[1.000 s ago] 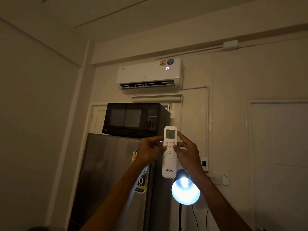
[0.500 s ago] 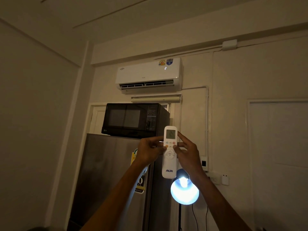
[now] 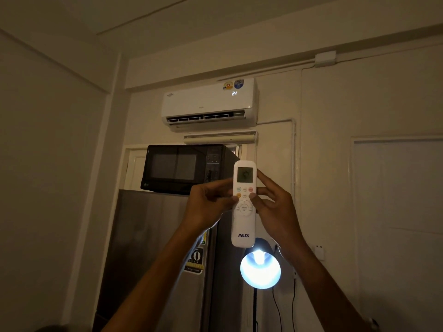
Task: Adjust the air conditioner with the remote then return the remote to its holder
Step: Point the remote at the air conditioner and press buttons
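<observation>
A white AUX remote [image 3: 243, 226] is held upright in front of me, its small screen facing me. My left hand [image 3: 208, 207] grips its left edge, thumb resting by the orange button. My right hand [image 3: 273, 207] grips its right edge, thumb on the lower right button of the top cluster. High on the wall hangs the white air conditioner [image 3: 208, 104], its display reading 24 and its louvre open. No remote holder can be made out in this dim view.
A black microwave [image 3: 184, 167] sits on a steel fridge [image 3: 153, 248] below the air conditioner. A lit lamp [image 3: 260, 269] on a stand glares just under the remote. A white door [image 3: 398, 224] is at right, and a small wall socket [image 3: 318, 252] lies beside the lamp.
Both hands and the remote have barely moved. The air conditioner's display read 24, showed only a 2 half a second ago, and reads 24 now.
</observation>
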Demonstrator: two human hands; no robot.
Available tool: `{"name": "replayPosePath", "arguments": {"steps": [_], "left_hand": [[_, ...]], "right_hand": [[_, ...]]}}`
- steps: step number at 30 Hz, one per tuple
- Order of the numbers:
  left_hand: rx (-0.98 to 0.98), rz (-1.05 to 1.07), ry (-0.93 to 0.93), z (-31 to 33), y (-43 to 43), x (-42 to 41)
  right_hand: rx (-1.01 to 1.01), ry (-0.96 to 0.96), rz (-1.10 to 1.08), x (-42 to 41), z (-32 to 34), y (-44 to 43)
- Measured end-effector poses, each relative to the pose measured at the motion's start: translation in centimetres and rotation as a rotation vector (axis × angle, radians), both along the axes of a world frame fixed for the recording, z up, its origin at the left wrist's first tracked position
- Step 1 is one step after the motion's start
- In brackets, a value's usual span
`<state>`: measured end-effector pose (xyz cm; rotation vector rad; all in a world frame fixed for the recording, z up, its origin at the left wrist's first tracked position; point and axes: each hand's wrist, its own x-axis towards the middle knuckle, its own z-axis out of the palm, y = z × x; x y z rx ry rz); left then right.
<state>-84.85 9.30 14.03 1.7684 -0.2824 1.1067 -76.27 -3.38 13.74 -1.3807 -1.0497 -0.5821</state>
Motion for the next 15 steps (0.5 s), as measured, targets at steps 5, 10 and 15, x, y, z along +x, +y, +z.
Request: {"name": "replayPosePath", "arguments": {"steps": [5, 10, 15], "left_hand": [[0.007, -0.025, -0.061, -1.0, -0.3, -1.7], [-0.001, -0.029, -0.086, -1.5, -0.6, -2.9], [0.004, -0.009, -0.074, -1.5, -0.9, -3.3]], "right_hand": [[-0.019, -0.030, 0.043, -1.9, -0.3, -1.3], [-0.013, -0.049, 0.056, -3.5, -0.7, -2.0], [0.003, -0.036, 0.069, -3.8, -1.0, -2.1]]}}
